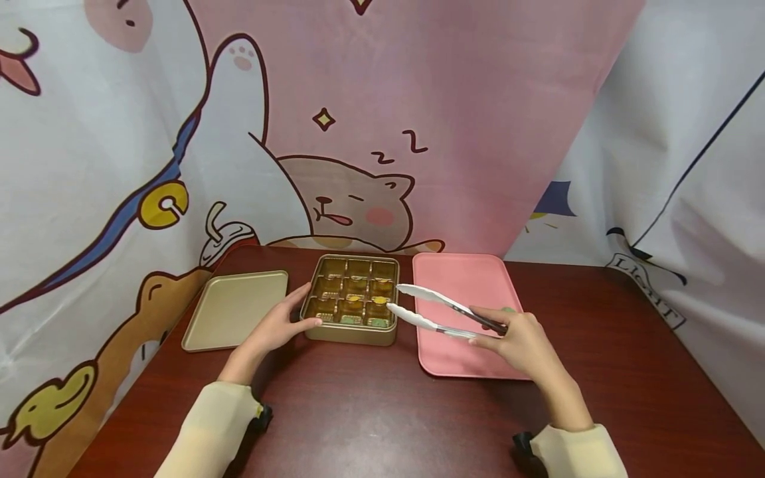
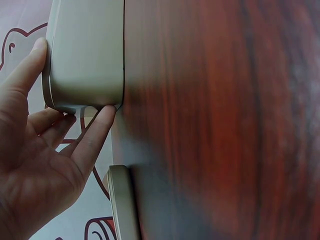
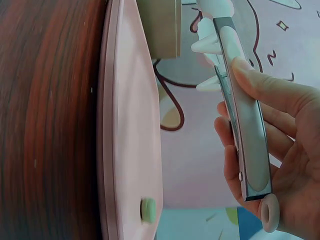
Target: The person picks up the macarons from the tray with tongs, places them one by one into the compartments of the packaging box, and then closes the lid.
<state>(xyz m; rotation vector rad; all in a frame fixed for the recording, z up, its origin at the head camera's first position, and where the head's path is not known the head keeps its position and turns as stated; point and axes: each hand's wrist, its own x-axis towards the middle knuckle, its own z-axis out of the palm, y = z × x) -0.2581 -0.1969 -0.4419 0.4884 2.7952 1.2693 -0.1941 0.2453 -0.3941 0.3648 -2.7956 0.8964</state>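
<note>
A gold tin box (image 1: pixel 349 335) with a divided gold insert (image 1: pixel 358 268) stands mid-table. Small yellow and green pieces show in some compartments; their kind cannot be told. My left hand (image 1: pixel 281 325) holds the near left corner, thumb at the front rim and fingers along the left side. My right hand (image 1: pixel 522 342) grips a pair of tongs (image 3: pixel 245 115), metal with dark handles and white scalloped tips. The tongs' arms are spread with nothing between them, tips by the box's right side. A small green round piece (image 3: pixel 148 210) lies on the pink tray (image 1: pixel 460 279) below the right hand.
The flat gold lid (image 1: pixel 239 309) lies left of the box. The dark red wooden table (image 1: pixel 370 418) meets a cartoon-printed curtain (image 1: pixel 466 133) at the back and sides. The pink tray sits close to the box's right side.
</note>
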